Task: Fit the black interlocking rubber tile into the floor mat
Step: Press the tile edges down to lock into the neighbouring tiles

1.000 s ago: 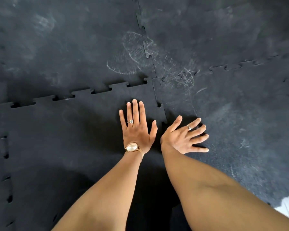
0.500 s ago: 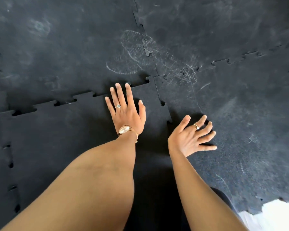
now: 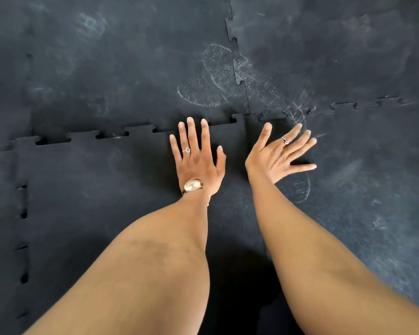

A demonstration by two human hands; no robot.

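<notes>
The black interlocking rubber tile [image 3: 102, 189] lies at lower left, its toothed far edge meeting the floor mat [image 3: 131, 68] with dark gaps still showing between several teeth. My left hand [image 3: 197, 155] lies flat and spread on the tile's far right corner, fingertips at the seam. My right hand [image 3: 279, 153] rests open with fingers fanned on the neighbouring tile [image 3: 373, 177] just right of the side seam, which my arms partly hide.
Dusty shoe prints [image 3: 218, 76] mark the mat beyond my hands. A further seam [image 3: 232, 44] runs away from the corner junction. Open notches [image 3: 23, 213] line the tile's left edge. Dark mat fills the whole view.
Both hands have moved forward along the tile: my left hand from mid-tile to the far seam, my right hand up beside the corner. The seam near the corner looks tighter.
</notes>
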